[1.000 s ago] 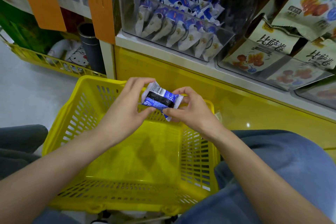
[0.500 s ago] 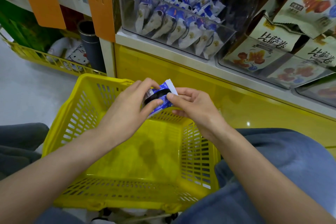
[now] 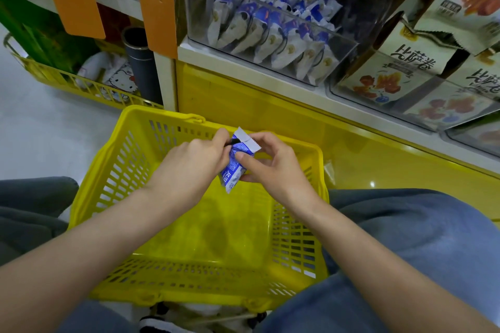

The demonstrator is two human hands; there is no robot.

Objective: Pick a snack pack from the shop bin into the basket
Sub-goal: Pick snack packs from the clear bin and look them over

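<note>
I've got the blue-and-white snack pack (image 3: 236, 161) pinched between both hands, left hand (image 3: 192, 163) and right hand (image 3: 273, 167), over the far half of the bare yellow basket (image 3: 113, 186), so next I'd simply lower and release it inside.

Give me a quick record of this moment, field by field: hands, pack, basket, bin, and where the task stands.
left hand: pinching the pack's upper edge
right hand: thumb and fingers on the pack's right side
pack: blue and white, held upright in the air between both hands, above the basket
basket: yellow, on the floor, nothing visible inside
bin: clear, on the shelf, full of similar blue and white packs
task stage: pack out of the bin, not yet in the basket
</note>
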